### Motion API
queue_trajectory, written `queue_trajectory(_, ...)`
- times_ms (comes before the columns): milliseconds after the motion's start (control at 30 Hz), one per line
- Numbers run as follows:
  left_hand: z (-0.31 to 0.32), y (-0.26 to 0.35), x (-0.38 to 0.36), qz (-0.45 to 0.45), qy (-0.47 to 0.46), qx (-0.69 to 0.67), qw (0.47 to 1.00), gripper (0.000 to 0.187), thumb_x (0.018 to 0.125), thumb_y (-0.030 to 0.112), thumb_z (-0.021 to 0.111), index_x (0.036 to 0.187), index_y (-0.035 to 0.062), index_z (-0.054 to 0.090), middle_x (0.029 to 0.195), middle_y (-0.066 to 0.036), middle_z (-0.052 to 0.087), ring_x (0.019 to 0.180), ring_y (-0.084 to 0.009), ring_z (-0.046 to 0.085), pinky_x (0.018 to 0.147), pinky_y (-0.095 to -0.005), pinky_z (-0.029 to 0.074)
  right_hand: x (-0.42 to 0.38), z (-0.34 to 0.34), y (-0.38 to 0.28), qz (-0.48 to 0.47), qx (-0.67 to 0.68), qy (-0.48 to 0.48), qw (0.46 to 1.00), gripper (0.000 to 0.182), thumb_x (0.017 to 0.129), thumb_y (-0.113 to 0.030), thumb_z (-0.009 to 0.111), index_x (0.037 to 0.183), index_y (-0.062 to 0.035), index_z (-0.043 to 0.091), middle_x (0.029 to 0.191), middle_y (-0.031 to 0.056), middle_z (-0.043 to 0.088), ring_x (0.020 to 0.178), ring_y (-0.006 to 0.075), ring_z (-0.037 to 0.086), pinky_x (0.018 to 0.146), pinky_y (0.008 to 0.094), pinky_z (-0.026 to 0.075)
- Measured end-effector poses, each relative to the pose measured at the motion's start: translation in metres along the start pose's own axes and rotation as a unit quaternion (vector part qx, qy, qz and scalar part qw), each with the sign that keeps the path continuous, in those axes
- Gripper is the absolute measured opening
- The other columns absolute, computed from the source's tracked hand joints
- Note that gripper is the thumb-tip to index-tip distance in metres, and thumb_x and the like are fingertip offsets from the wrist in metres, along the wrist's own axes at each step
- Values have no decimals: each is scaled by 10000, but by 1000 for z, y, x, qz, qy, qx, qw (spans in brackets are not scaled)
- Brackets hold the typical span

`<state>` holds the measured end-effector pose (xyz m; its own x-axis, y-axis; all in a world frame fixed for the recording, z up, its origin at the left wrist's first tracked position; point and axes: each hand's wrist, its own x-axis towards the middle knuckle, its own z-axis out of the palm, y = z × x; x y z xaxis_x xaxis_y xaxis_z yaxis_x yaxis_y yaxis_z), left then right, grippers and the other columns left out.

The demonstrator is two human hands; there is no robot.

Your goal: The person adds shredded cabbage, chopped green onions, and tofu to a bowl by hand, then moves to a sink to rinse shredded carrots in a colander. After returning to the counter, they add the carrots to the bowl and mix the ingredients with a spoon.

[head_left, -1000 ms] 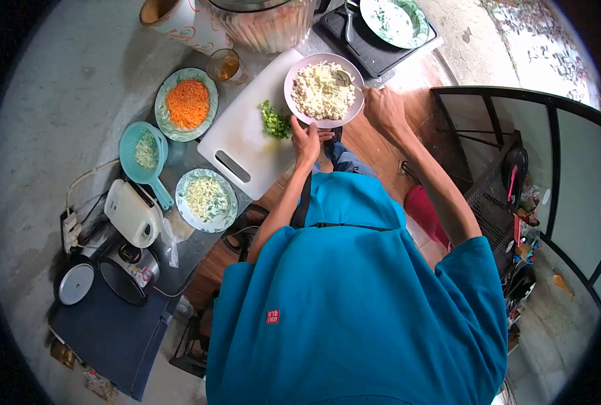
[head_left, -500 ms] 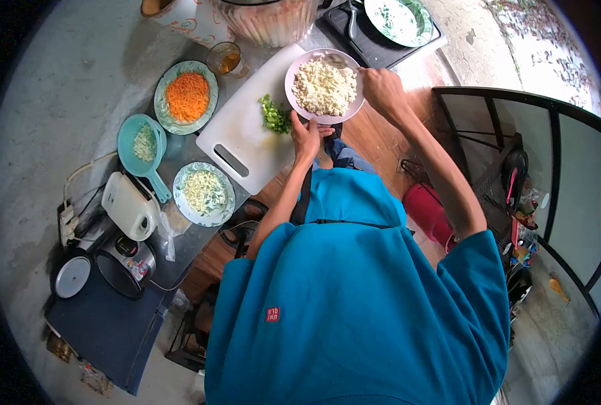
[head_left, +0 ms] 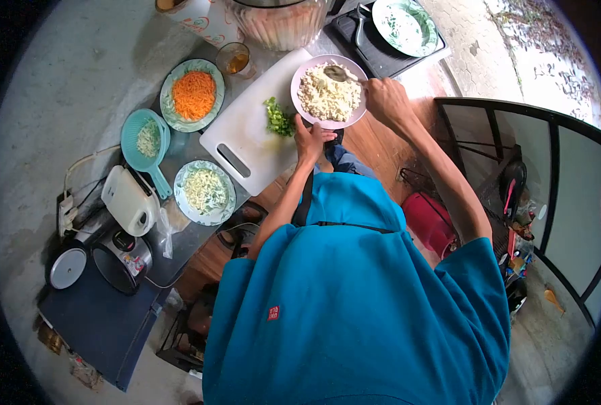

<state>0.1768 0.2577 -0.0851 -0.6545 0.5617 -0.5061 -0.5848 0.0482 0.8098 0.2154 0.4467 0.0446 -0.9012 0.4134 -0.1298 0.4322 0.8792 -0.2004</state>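
My left hand (head_left: 310, 140) grips the near edge of a pink plate (head_left: 296, 101), thumb at the rim and fingers stretched along its underside. A pale, crumbly chopped food (head_left: 329, 98) is heaped on that plate. Closed around the handle of a metal spoon (head_left: 335, 73), my right hand (head_left: 387, 102) is at the plate's right side. The spoon's bowl rests on the far part of the heap. Beside my left hand, chopped green onion (head_left: 279, 118) lies on a white cutting board (head_left: 236, 128), whose right end is partly covered by the plate.
Left of the board stand a plate of shredded carrot (head_left: 193, 95), a teal strainer (head_left: 132, 154) and a plate of pale shreds (head_left: 205, 192). A glass (head_left: 236, 61) and a large clear ribbed bowl (head_left: 280, 27) are behind. A stove (head_left: 375, 55) carries another plate at the upper right.
The spoon has turned so its bowl now shows on the far side of the heap. My right hand has shifted slightly; my left keeps its hold. The whole view has moved a little.
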Motion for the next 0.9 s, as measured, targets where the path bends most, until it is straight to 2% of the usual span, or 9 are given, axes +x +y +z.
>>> queue_trajectory(100,2,2,-1,-3,7,-5,1000,511,940,27,355,1348,3,48,821,-264,604,623,-297,666,560,-330,581,3,28,5,-28,35,-64,997,162,758,-87,521,709,33,617,635,262,594,598,382,635,532,455,508)
queue_trajectory(233,3,0,3,-14,18,-20,1000,542,937,19,358,1370,10,32,818,-262,605,625,-297,667,552,-331,578,-5,9,16,45,49,-38,997,182,769,-112,534,729,51,605,646,265,599,620,394,635,552,465,513)
queue_trajectory(400,1,-1,0,-12,13,-2,1000,589,933,12,359,1388,15,-15,823,-268,608,633,-289,670,550,-322,578,-9,23,16,57,14,-31,998,179,755,-110,538,700,44,612,677,272,608,633,397,638,542,469,513)
queue_trajectory(433,2,-1,2,-9,13,-1,1000,589,933,12,359,1388,15,-15,823,-268,608,633,-289,670,550,-322,578,-10,25,13,25,-11,-12,1000,167,745,-98,533,698,41,613,665,264,606,618,394,633,525,458,507)
queue_trajectory(600,-1,-2,3,-6,-2,-6,1000,610,929,22,362,1395,6,-31,837,-262,607,630,-282,668,550,-319,580,-24,8,-20,30,-16,22,999,145,735,-79,526,703,20,627,637,241,606,593,371,634,521,443,502)
queue_trajectory(667,0,-3,3,-14,7,-10,1000,619,930,23,360,1396,4,-46,838,-264,607,630,-283,668,551,-318,581,-27,13,-33,3,-39,-52,998,146,740,-88,527,705,6,633,629,236,607,583,358,637,516,439,497)
queue_trajectory(700,0,-3,3,-21,17,-14,1000,627,930,24,358,1397,1,-60,839,-266,606,631,-284,668,552,-317,582,-27,40,-23,-28,-24,-47,998,158,751,-105,526,709,0,637,640,238,611,581,352,638,503,436,491)
queue_trajectory(800,-2,-6,3,-9,0,-28,1000,650,921,32,359,1396,-10,-83,845,-277,605,633,-291,668,557,-319,584,-23,30,-7,24,-31,-31,999,157,752,-109,532,713,0,639,644,243,609,582,351,640,507,441,493)
queue_trajectory(900,-1,-6,2,-7,5,-17,1000,638,917,30,358,1392,-14,-65,850,-285,604,629,-294,667,557,-327,585,-22,0,-4,22,-17,10,1000,154,753,-108,526,729,-2,635,640,230,611,580,357,636,516,451,497)
